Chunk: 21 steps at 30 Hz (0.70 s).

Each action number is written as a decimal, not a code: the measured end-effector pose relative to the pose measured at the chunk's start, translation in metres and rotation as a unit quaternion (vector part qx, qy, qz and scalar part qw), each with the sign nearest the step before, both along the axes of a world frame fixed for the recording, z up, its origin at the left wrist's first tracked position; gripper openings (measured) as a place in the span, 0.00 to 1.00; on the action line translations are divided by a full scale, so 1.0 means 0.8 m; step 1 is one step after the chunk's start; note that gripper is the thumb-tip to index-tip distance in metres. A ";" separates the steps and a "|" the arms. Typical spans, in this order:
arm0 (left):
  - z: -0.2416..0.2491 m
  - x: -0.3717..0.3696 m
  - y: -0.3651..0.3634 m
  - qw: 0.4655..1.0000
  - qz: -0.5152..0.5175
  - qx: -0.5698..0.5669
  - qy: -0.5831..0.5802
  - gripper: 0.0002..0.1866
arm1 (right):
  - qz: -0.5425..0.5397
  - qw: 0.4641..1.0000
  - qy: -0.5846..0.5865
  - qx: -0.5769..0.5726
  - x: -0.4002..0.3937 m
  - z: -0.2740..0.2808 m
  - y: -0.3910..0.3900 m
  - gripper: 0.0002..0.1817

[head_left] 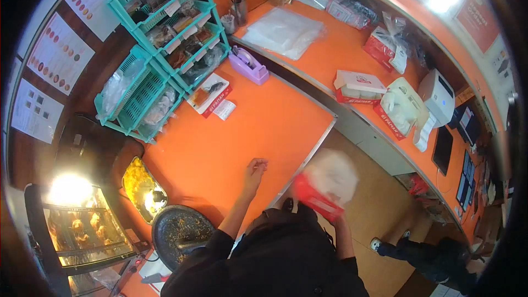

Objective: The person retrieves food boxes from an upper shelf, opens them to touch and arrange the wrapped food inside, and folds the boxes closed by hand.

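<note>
My left hand [255, 174] hovers at the front of the orange table [231, 126], fingers loosely extended with nothing visible in them. On the other side of my body, my right hand [342, 226] grips a red and white takeaway food box [322, 195]. Motion blurs this box, and its white upper part, lid or wrapping, cannot be made out. It is over the floor, just past the table's metal edge. Farther back on the table lies another takeaway box [209, 94] with food showing inside, and a paper slip [225, 110] beside it.
Teal stacking baskets [137, 96] and a purple tape dispenser [248, 66] line the back. At left are a tray of yellow food [137, 181], a dark round pan [181, 231] and a lit display case [82, 225]. A counter [357, 49] with boxes runs right; a person [423, 258] stands nearby.
</note>
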<state>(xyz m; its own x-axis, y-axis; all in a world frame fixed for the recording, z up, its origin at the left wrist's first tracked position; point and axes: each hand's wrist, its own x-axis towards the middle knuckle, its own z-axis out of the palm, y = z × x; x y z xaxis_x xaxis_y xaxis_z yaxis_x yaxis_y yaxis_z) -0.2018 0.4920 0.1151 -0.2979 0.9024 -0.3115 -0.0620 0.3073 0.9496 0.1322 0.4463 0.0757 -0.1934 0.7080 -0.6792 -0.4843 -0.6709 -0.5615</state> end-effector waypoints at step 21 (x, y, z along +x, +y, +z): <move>0.161 0.055 0.043 0.901 -0.363 0.059 -0.231 0.60 | 0.028 0.965 -0.214 0.149 -0.004 0.216 0.019 0.29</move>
